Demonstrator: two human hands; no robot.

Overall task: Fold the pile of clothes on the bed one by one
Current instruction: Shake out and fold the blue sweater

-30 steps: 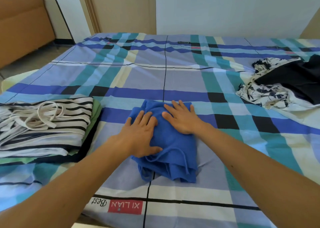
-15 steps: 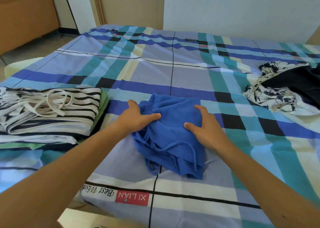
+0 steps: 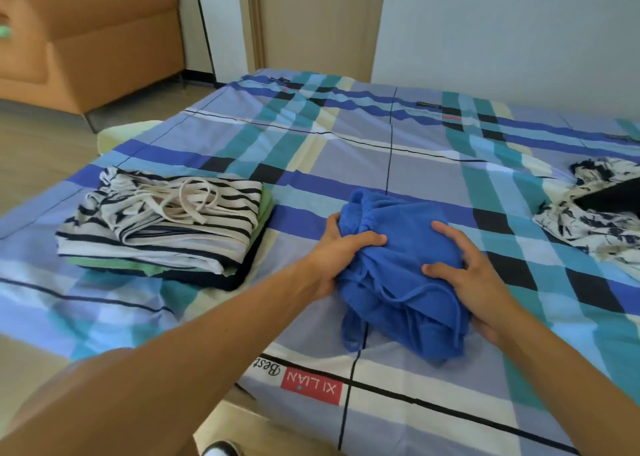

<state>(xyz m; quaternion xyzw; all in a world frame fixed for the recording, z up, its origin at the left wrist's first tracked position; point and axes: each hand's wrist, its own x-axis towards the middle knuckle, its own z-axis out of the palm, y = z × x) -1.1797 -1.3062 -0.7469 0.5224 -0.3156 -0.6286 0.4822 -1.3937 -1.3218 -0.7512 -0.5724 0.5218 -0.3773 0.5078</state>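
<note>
The blue garment (image 3: 398,275) sits bunched in a rough folded bundle on the bed (image 3: 346,150), close to its near edge and about midway along it, just beyond a red label (image 3: 311,386) printed on the checked sheet. Both hands hold it. The left hand (image 3: 341,251) clasps the bundle's left side, its thumb laid over the top and its fingers curled round the far left edge, with cloth gathered into creases under the grip. The right hand (image 3: 474,275) grips the right side, thumb and forefinger spread over the top and the palm against the near right flank. A thin blue cord hangs in a loop from the bundle's near side onto the sheet. Toward the left edge of the bed, apart from the bundle, lies a folded stack (image 3: 162,227): a black-and-white striped piece with pale cords coiled on top, a green layer (image 3: 265,206) showing beneath it and a dark layer at the bottom. Toward the right side of the bed lies a loose pile (image 3: 588,230) of white cloth with a dark leaf print, a black garment (image 3: 613,199) lying on it; the frame cuts both off. Past the bed's left edge stands an orange sofa (image 3: 86,40) on a pale floor, and beyond the far edge are a beige door (image 3: 311,19) and a light wall.
</note>
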